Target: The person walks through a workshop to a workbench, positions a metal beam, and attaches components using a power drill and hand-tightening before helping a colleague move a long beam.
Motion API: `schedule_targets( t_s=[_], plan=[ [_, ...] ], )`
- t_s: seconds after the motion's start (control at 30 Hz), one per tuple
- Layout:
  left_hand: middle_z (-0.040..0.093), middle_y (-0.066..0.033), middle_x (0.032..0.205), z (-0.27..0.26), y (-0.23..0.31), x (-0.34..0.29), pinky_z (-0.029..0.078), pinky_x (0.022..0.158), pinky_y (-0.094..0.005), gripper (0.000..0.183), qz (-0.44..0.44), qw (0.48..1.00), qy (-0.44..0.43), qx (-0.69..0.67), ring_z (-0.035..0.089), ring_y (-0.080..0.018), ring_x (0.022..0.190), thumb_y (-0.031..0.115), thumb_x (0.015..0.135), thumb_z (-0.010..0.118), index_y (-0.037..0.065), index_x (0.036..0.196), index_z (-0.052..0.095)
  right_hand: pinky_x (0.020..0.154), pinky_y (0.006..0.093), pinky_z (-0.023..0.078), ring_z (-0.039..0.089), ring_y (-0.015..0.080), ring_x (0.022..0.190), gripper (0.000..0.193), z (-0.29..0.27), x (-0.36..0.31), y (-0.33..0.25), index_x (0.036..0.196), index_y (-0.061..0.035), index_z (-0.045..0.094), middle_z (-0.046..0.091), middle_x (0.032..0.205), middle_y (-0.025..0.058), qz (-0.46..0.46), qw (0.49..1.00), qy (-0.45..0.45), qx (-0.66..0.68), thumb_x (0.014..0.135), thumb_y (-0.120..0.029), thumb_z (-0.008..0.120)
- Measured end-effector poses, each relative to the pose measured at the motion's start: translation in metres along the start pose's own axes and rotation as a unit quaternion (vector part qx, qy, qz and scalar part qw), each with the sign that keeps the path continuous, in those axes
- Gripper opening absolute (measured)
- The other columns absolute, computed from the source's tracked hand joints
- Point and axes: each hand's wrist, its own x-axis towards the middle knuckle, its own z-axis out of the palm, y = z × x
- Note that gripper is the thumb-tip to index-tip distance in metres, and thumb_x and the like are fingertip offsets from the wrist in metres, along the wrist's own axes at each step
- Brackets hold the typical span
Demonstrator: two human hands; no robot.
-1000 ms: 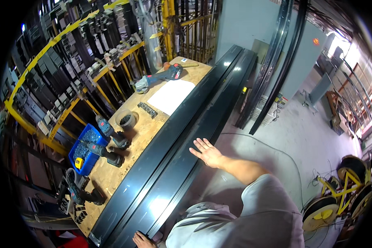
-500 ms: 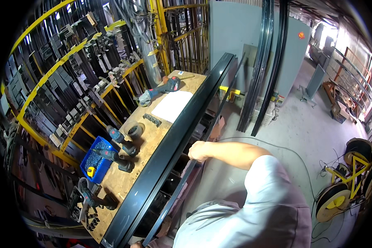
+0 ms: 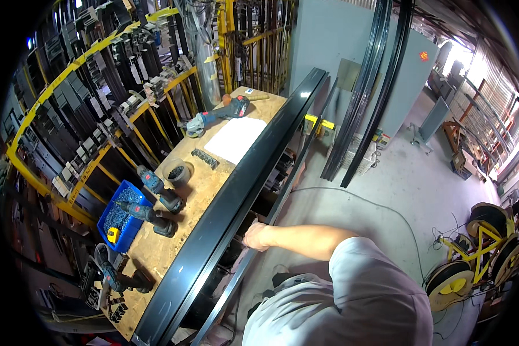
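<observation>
My right hand (image 3: 256,236) is closed around a slender dark metal profile (image 3: 229,288), which slants from near the far end of the bench down to the lower edge. Beside it, on the left, a wide black metal profile (image 3: 213,213) lies along the bench's near edge, with a gap between the two. Through that gap show items below that I cannot make out clearly. The fingertips of my right hand are partly hidden on the far side of the slender profile. My left hand is out of the picture.
On the wooden bench (image 3: 199,187) lie an angle grinder (image 3: 216,117), white paper (image 3: 235,140), several cordless drills (image 3: 150,218) and a blue bin (image 3: 121,216) of screws. Tall dark profiles (image 3: 360,98) lean against a grey panel. Cable reels (image 3: 450,282) stand at right; a cable (image 3: 380,202) crosses the floor.
My right hand has come nearer and to the left, still on the slender profile. Fingers of my left hand at the lower edge have gone from view. The whole view has shifted slightly.
</observation>
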Motion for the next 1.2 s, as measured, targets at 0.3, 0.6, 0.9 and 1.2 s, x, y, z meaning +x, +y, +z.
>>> schedule_targets(
  t_s=[0.3, 0.6, 0.9, 1.2],
  plan=[
    [0.072, -0.0151, 0.078, -0.011, 0.083, -0.012, 0.055, 0.064, -0.0401, 0.028, -0.033, 0.999, -0.035, -0.003, 0.071, -0.0260, 0.069, 0.011, 0.088, 0.062, 0.001, 0.113, 0.069, 0.096, 0.0446, 0.054, 0.067, 0.0359, 0.112, 0.053, -0.022, -0.035, 0.048, 0.124, -0.0020, 0.068, 0.071, 0.117, 0.0191, -0.142, 0.931, 0.099, 0.320, 0.080, -0.029, 0.080],
    [0.066, -0.0267, 0.097, 0.084, 0.343, 0.126, 0.053, 0.083, -0.0400, 0.040, 0.099, 0.963, 0.158, -0.196, 0.065, -0.0415, 0.089, 0.015, 0.079, 0.067, -0.008, 0.111, 0.067, 0.123, 0.0564, 0.022, 0.024, 0.0417, 0.153, 0.109, -0.048, -0.017, 0.333, 0.153, 0.0025, 0.034, 0.028, 0.161, 0.0283, -0.003, 0.990, 0.144, 0.005, 0.070, -0.043, 0.089],
    [0.065, -0.0219, 0.113, 0.107, 0.468, 0.211, 0.055, 0.083, -0.0504, 0.049, 0.021, 0.987, 0.160, -0.003, 0.065, -0.0428, 0.100, 0.025, 0.081, 0.075, 0.002, 0.122, 0.061, 0.119, 0.0681, -0.002, -0.006, 0.0596, 0.150, 0.108, -0.009, -0.009, 0.381, 0.158, 0.0084, 0.015, 0.000, 0.160, 0.0437, -0.089, 0.985, 0.108, 0.103, 0.090, -0.062, 0.061],
    [0.063, -0.0177, 0.096, 0.107, 0.483, 0.251, 0.056, 0.079, -0.0436, 0.027, 0.052, 0.974, 0.156, 0.154, 0.065, -0.0349, 0.093, 0.019, 0.077, 0.067, 0.001, 0.096, 0.061, 0.113, 0.0749, -0.008, -0.020, 0.0698, 0.140, 0.100, -0.007, -0.012, 0.328, 0.157, 0.0101, 0.014, -0.015, 0.156, 0.0474, -0.135, 0.975, 0.047, 0.171, 0.094, -0.051, 0.061]
  ],
)
